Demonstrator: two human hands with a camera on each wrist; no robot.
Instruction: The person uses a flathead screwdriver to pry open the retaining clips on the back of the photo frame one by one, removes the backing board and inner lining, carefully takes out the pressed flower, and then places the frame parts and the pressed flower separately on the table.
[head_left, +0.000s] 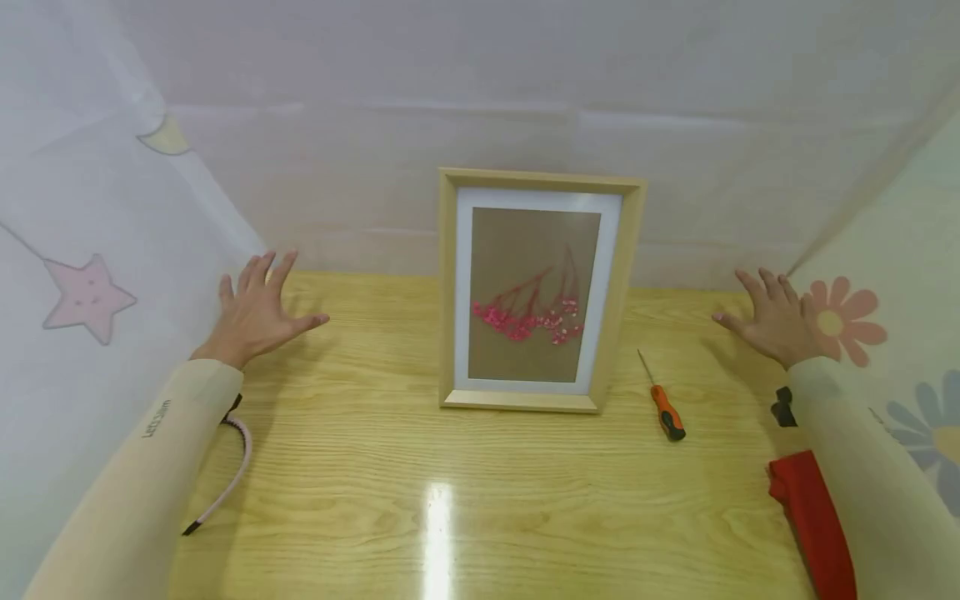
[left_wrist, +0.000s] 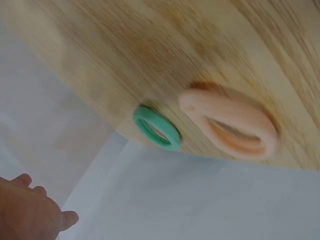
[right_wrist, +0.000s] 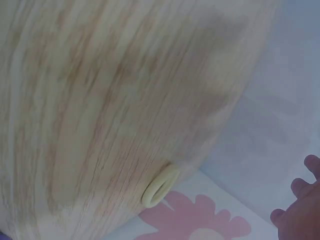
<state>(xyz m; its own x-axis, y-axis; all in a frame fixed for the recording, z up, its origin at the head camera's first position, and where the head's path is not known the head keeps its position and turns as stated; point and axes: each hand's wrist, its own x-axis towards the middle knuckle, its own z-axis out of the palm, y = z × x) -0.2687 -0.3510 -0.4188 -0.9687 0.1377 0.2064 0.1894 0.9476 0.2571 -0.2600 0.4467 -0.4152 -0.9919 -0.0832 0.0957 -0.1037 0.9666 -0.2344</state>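
Observation:
A light wooden picture frame (head_left: 536,287) stands upright in the middle of the table, with a white mat and pink dried flowers on brown paper. Just to its right lies a screwdriver (head_left: 663,404) with an orange and black handle. My left hand (head_left: 262,304) is spread flat over the table's back left, well away from the frame and holding nothing. Over the back right, my right hand (head_left: 765,317) is spread the same way, beyond the screwdriver and apart from it. The wrist views show only the edges of each hand: the left hand (left_wrist: 30,210) and the right hand (right_wrist: 300,210).
The glossy wooden table (head_left: 375,467) is closed in by pale cloth walls with a star (head_left: 86,296) and flowers (head_left: 840,321). A red strap (head_left: 813,517) hangs at my right wrist and a pink cable (head_left: 228,475) at my left. Blurred rings, green (left_wrist: 156,128), peach (left_wrist: 230,125) and cream (right_wrist: 160,186), show by the table edge.

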